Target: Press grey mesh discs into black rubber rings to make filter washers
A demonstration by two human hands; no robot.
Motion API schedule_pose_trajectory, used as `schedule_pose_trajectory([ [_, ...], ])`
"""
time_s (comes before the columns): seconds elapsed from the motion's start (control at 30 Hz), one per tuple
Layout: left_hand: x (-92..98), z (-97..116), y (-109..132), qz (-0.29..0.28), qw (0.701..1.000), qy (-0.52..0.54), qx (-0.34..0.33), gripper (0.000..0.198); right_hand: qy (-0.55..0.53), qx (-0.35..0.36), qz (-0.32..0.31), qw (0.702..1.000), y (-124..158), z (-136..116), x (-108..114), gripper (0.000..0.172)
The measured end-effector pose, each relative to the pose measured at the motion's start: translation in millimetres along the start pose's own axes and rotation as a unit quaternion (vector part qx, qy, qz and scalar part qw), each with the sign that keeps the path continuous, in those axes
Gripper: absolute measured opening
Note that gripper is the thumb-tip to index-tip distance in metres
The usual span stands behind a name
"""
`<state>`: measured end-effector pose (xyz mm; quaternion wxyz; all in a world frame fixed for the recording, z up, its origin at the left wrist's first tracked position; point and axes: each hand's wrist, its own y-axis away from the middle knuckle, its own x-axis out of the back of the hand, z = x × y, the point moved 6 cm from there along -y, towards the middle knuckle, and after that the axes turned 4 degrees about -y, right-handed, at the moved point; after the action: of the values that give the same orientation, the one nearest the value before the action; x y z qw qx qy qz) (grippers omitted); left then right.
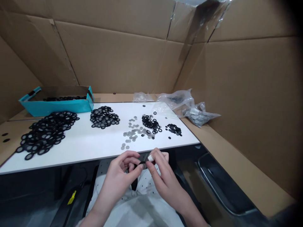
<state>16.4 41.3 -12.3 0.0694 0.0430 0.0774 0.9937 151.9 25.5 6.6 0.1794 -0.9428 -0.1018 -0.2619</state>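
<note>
In front of my lap, just below the table's front edge, both hands are close together. My left hand [121, 170] pinches a small black ring [143, 162] between thumb and fingers. The fingertips of my right hand [163, 171] meet the ring's other side. Something small and white [150, 158] shows at the right fingers, with a thin grey piece beside it; I cannot make out what it is. Beyond the hands, thin grey discs [130, 135] lie scattered on the white table [94, 145]. A pile of black rings [151, 123] is behind them, and a smaller pile of black pieces [174, 129] to the right.
At the left is a large heap of black rings with grey centres [47, 132], with a smaller heap [104, 117] beside it. A blue box [59, 107] holding black rings stands behind. Clear plastic bags [199, 115] lie back right. Cardboard walls [113, 60] enclose the table.
</note>
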Motion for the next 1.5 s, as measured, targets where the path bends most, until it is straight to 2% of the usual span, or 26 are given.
schedule_pose_trajectory([
  [0.13,-0.2,-9.1,1.0,0.006,0.998,0.054,0.012,0.02,-0.037,-0.016,0.002,0.999,1.6,7.0,-6.1,0.017],
  [0.23,-6.1,-13.3,3.2,-0.027,0.996,0.08,0.017,0.024,-0.058,-0.02,0.036,0.997,-0.7,12.7,-5.4,0.022],
  [0.3,-10.9,-13.6,4.6,-0.06,0.995,0.08,0.026,0.031,-0.061,-0.021,0.035,0.997,-2.5,14.6,-5.7,0.025],
  [0.53,-11.8,-4.1,5.6,-0.102,0.991,0.085,0.032,0.022,-0.064,-0.012,-0.09,0.994,-2.5,7.9,-10.2,0.028],
  [0.63,-14.9,-3.2,6.1,-0.131,0.988,0.071,0.047,0.024,-0.076,0.003,-0.116,0.99,-1.6,5.1,-10.5,0.028],
  [0.77,-17.6,-8.6,4.8,-0.136,0.986,0.081,0.061,0.025,-0.073,0.019,-0.088,0.993,-1.6,3.6,-5.2,0.026],
  [0.87,-16.3,-15.5,3.4,-0.119,0.986,0.1,0.064,0.026,-0.055,0.02,-0.099,0.993,0.8,3.2,-4.6,0.027],
  [0.93,-15.3,-19.5,3.1,-0.108,0.985,0.121,0.065,0.027,-0.065,0.008,-0.105,0.992,3.2,5.1,-4.7,0.026],
  [1.07,-16.1,-23.9,4.1,-0.098,0.98,0.158,0.069,0.028,-0.089,-0.022,-0.078,0.993,7.1,11.5,-4.2,0.024],
  [1.5,-18.7,-27.7,0.6,-0.114,0.969,0.204,0.077,0.032,-0.092,-0.007,-0.039,0.995,8.6,11.4,-8.0,0.023],
])
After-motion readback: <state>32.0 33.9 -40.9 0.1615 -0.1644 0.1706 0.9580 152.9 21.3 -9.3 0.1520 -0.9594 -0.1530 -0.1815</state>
